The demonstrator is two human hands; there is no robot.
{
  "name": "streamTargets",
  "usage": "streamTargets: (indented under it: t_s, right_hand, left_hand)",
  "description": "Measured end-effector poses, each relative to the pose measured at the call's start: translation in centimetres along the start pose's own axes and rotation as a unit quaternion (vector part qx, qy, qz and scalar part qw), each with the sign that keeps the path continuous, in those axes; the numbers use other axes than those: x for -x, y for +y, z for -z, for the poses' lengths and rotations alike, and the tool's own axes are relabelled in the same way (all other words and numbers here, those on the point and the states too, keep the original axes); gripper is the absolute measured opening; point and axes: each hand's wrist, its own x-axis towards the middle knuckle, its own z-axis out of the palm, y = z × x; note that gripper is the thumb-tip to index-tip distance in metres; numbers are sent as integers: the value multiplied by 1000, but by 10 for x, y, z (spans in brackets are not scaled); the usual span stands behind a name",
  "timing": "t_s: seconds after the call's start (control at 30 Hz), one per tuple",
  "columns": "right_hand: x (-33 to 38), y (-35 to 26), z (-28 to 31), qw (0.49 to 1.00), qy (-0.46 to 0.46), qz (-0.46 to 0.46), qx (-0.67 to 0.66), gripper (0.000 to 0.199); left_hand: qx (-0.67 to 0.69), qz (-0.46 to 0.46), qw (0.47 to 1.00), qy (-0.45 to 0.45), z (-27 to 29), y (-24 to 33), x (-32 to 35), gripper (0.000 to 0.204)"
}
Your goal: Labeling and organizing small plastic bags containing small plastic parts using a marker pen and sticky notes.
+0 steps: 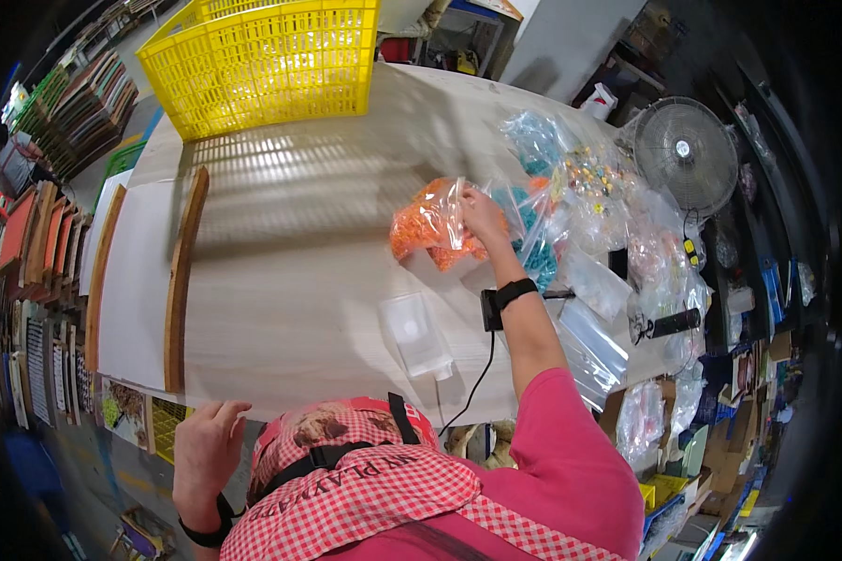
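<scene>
My right hand (482,217) reaches over the table, its fingers closed on the upper edge of a clear plastic bag (457,198) filled with small orange pieces (421,224). The pieces are too small to name. Just right of that hand lie clear bags of teal pieces (538,238), partly hidden by it. My left hand (211,453) hovers past the table's near edge, beside the white board with wooden rails. Its fingers are loosely bent and apart, with nothing in them. A flat translucent plastic packet (414,334) rests on the table nearer to me.
A yellow plastic crate (271,79) stands at the far left. Two wooden rails (186,280) border a white board (136,280). At the right are piled clear bags (660,252), a fan (685,150) and a black cable (482,379). Another person (19,157) is far left.
</scene>
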Motion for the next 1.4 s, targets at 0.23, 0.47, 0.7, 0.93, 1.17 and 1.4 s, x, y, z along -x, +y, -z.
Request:
streamTargets:
  t_s: [0.23, 0.47, 0.7, 0.93, 1.17, 1.4]
  right_hand:
    - [-20, 10, -21, 984, -3, -176, 15, 45]
    - [-25, -18, -37, 997, 15, -79, 11, 22]
    - [-9, -30, 15, 989, 14, -103, 102, 34]
    - [27, -12, 24, 926, -59, -281, 244, 48]
    - [45, 2, 31, 979, -53, -135, 146, 53]
    - [78, 44, 107, 913, -68, -95, 391, 65]
  left_hand:
    - [1, 8, 1000, -8, -5, -6, 0, 16]
    - [7, -5, 999, -43, -9, -9, -16, 17]
    - [45, -19, 996, -77, -18, -46, -47, 17]
    - [38, -3, 995, -95, -66, -127, -126, 20]
    - [70, 9, 995, -64, -179, -160, -247, 44]
    - [-26, 149, 988, -1, -250, -90, -303, 60]
